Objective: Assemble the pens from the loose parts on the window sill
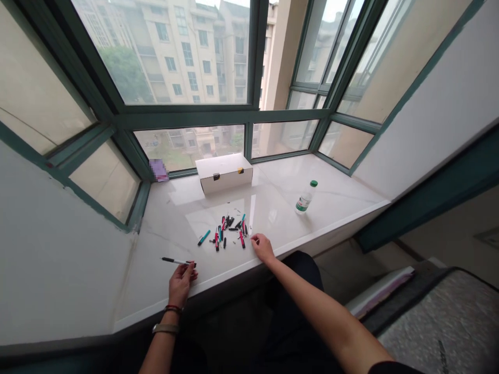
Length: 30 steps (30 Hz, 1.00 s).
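Observation:
My left hand is closed round a slim pen with a white barrel and dark ends, held almost level just above the sill. To the right, my right hand rests by the edge of a pile of pen parts, thumb and fingers pinched together. Whatever sits in that pinch is too small to name. The pile mixes black, red and teal caps and barrels with tiny loose bits. Between my hands, a teal and black pen piece lies apart from the heap.
A white box with dark tabs stands behind the pile against the window. At the right is a clear bottle with a green cap. The pale stone sill ends at a front edge near my forearms. A purple item leans in the left corner.

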Tool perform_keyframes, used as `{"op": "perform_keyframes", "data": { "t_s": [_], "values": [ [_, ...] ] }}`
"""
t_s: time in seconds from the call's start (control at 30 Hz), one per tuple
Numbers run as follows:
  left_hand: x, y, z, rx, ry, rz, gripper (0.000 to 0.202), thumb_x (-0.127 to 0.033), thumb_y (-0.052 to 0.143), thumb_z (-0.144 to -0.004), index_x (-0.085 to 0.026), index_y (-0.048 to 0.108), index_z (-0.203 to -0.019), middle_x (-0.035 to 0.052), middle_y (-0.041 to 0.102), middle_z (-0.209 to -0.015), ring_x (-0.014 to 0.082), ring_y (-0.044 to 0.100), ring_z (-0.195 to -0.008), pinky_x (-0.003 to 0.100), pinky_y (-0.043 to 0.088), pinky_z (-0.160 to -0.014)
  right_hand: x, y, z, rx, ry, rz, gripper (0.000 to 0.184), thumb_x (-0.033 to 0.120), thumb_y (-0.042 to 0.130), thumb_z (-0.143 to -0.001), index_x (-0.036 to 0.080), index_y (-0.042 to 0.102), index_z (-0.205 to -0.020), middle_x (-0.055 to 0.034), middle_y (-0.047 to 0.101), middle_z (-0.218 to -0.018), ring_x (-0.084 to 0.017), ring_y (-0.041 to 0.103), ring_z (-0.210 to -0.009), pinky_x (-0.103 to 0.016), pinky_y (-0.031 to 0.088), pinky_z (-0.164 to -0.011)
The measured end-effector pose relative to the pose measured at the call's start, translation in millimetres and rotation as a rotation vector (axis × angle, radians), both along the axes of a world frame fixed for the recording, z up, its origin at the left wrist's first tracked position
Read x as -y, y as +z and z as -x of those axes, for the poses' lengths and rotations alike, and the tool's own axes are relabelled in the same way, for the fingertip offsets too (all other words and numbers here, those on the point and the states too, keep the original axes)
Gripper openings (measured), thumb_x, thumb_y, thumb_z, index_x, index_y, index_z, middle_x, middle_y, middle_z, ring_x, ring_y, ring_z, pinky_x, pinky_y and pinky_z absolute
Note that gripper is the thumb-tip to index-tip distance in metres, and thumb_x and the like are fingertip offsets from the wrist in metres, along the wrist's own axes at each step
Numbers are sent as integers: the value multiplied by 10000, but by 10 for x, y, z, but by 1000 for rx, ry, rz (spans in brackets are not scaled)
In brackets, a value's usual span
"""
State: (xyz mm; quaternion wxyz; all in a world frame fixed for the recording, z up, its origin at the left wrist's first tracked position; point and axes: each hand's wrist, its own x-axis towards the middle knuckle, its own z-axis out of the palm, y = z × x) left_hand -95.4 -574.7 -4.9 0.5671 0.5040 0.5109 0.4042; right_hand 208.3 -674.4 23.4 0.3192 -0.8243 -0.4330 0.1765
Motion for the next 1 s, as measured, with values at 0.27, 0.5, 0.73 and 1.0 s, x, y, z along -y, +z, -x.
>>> {"op": "perform_keyframes", "data": {
  "t_s": [0.27,0.5,0.73,1.0],
  "values": [
    [46,113,-47,-180,-139,-49,456,-514,713,-658,-155,669,-934,9,671,-686,143,625,-604,260,527,-602,-568,220,320,260,347,278,180,282,573,-861,197,604,-1017,-77,612,-1078,-186,579,-979,-267,417,-799],
    [53,139,-53,-161,-134,-33,440,-498,720,-669,-153,669,-938,20,677,-715,140,623,-626,260,525,-625,-881,221,438,320,435,379,203,112,512,-846,153,639,-999,-132,623,-1048,-227,607,-955,-296,445,-779],
    [37,122,-228,29,121,149,415,-403,784,-625,-142,670,-927,33,691,-785,84,594,-588,205,490,-573,-880,172,552,183,442,119,225,112,494,-867,143,661,-1015,-140,594,-1080,-207,589,-977,-299,447,-847],
    [184,213,-706,378,188,483,290,-237,769,-682,-166,628,-925,70,700,-975,74,623,-586,206,499,-548,-731,-153,908,-968,30,-187,158,288,606,-821,157,662,-888,-33,633,-804,-133,593,-749,-267,513,-668]
  ]
}}
